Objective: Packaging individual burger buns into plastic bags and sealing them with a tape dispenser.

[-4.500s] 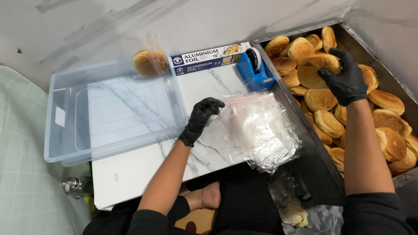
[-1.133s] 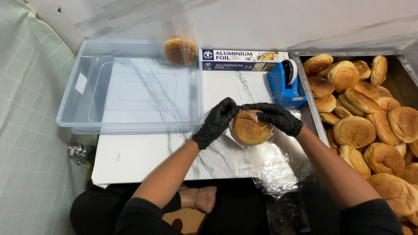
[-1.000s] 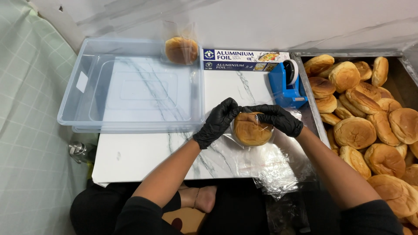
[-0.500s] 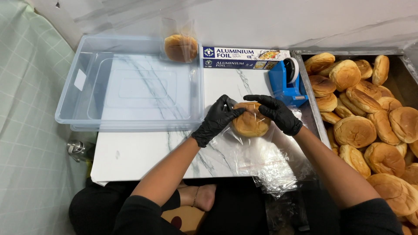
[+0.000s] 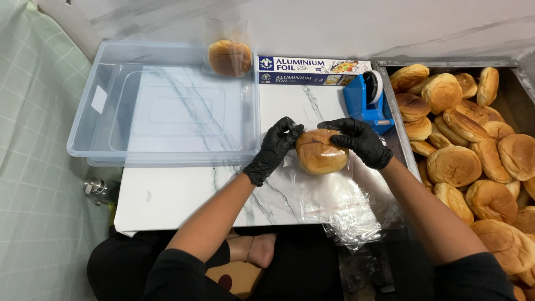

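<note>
Both my hands wear black gloves and meet over the white marble board [image 5: 184, 192]. Between them is a round golden bun inside a clear plastic bag [image 5: 320, 151]. My left hand [image 5: 276, 147] pinches the bag at the bun's left side. My right hand [image 5: 356, 139] curls over the bun's top right, gripping bag and bun. A pile of clear plastic bags [image 5: 334, 200] lies under and in front of the bun.
A clear plastic bin [image 5: 161, 106] sits at the left, with one bagged bun [image 5: 229, 56] at its far right corner. A foil box [image 5: 312, 69] and a blue tape dispenser [image 5: 366, 100] stand behind. A metal tray of several loose buns [image 5: 473, 161] fills the right.
My right hand took a bun from the tray and brought it to the bags. Over the last second both hands lifted the bagged bun slightly away from me, fingers shifting along the bag's top.
</note>
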